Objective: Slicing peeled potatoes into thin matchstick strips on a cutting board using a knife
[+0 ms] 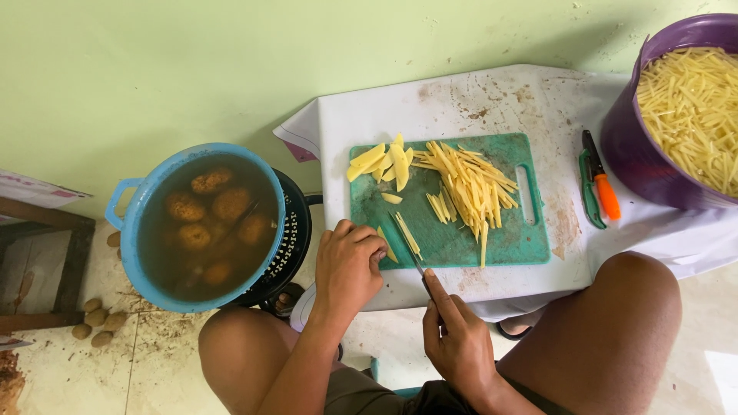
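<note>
Your left hand [350, 265] curled, pinching a potato slice [387, 244] on the green cutting board [453, 238], your right hand [455, 338] clenched round a knife [415, 261], cut strips [469, 184] beyond, blue pot [127, 230] left, purple bucket [626, 146] right.

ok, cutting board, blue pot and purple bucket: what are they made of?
Cutting board: likely plastic, matte green, with a moulded handle slot and scuffs. Blue pot: plastic by its look, smooth, with moulded loop handle. Purple bucket: probably plastic, glossy.
</note>
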